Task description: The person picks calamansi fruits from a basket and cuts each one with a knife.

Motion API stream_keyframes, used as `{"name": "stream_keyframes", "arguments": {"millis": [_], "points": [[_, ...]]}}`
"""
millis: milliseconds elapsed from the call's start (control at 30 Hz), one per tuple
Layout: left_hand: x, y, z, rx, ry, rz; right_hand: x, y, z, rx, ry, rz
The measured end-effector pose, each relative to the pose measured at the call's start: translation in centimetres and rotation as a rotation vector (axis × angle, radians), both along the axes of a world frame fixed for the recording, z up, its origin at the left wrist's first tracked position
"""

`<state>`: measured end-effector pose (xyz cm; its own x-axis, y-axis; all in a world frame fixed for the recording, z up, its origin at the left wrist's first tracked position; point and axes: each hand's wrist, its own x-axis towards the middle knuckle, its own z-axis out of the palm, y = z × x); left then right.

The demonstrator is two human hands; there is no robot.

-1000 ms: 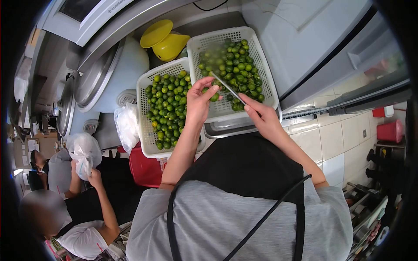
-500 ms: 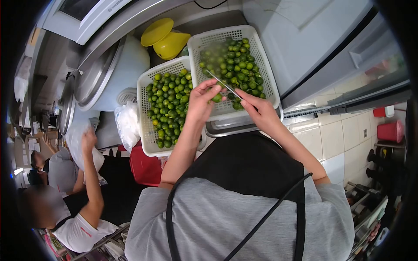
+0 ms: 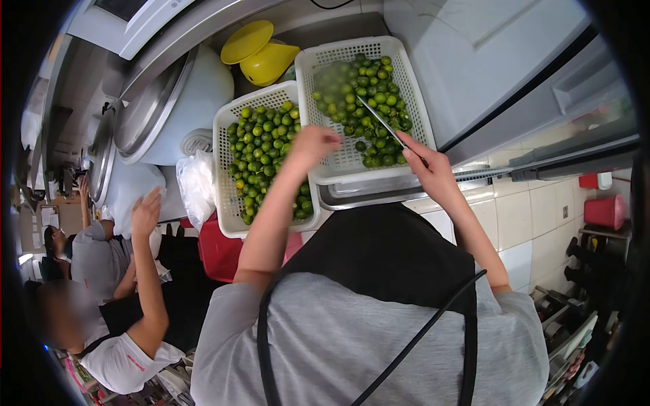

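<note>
My right hand is closed round the handle of a knife, whose blade points up and left over the limes in the right white basket. My left hand is above the near left corner of that basket, smeared by motion; whether its fingers hold anything cannot be made out. Left of it, a second white basket holds many whole green limes, partly hidden behind my left forearm. Beneath the right basket lies a metal tray.
Behind the baskets stands a yellow container. White plastic bags lie left of the left basket, above a red bin. A co-worker is close by at the left, one arm raised. A grey appliance wall borders the right side.
My left hand has moved left and away from the knife; the lime it held is no longer visible in it. My right hand and the knife have shifted right. The co-worker's bag has moved.
</note>
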<state>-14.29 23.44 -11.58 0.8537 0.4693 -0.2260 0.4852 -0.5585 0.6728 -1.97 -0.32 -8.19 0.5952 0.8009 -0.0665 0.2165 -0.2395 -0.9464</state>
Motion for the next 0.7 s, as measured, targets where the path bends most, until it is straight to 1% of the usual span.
{"name": "stream_keyframes", "arguments": {"millis": [67, 133, 167, 233, 267, 300, 367, 400, 467, 500, 567, 633, 667, 700], "points": [[4.0, -2.3, -3.3, 0.39, 0.153, -0.272, -0.2, 0.5, 0.2, 0.002, -0.017, 0.014], [6.2, -2.6, -7.8, 0.398, 0.278, -0.292, -0.3, 1.0, 0.1, 0.005, -0.035, 0.032], [6.3, -2.7, -7.4, 0.401, 0.278, -0.283, -0.4, 1.0, -0.2, 0.035, -0.063, 0.025], [6.1, -3.0, -5.6, 0.332, 0.114, -0.235, -0.5, 0.9, -0.2, 0.07, -0.09, 0.022], [5.3, -3.0, -4.6, 0.332, -0.071, -0.15, -0.5, 0.6, -0.1, 0.062, -0.036, 0.0], [4.6, -2.4, -3.8, 0.334, -0.07, -0.153, -0.6, 0.5, -0.1, 0.058, -0.007, -0.016], [3.2, -1.2, -2.3, -0.344, -0.398, 0.105, -0.8, 0.2, -0.3, 0.081, 0.02, -0.049], [2.6, -1.3, -1.2, -0.345, -0.396, 0.098, -1.0, 0.1, -0.3, 0.095, 0.02, -0.059], [1.0, -2.3, 1.1, -0.82, -0.574, 0.32, -1.6, 0.1, -0.2, 0.109, 0.032, -0.042], [0.7, -2.9, 1.7, -0.819, -0.574, 0.321, -1.8, 0.3, -0.3, 0.124, 0.022, -0.013], [0.4, -3.9, 2.2, -0.854, -0.768, 0.388, -2.2, 0.7, -0.5, 0.14, 0.014, 0.02], [0.3, -4.3, 2.1, -0.869, -0.806, 0.413, -2.6, 1.0, -0.7, 0.167, -0.03, 0.081], [0.3, -4.3, 2.0, -0.885, -0.843, 0.435, -2.8, 1.2, -0.9, 0.234, -0.093, 0.074], [0.3, -4.3, 1.8, -0.886, -0.843, 0.437, -2.9, 1.2, -0.9, 0.233, -0.093, 0.075]]}}
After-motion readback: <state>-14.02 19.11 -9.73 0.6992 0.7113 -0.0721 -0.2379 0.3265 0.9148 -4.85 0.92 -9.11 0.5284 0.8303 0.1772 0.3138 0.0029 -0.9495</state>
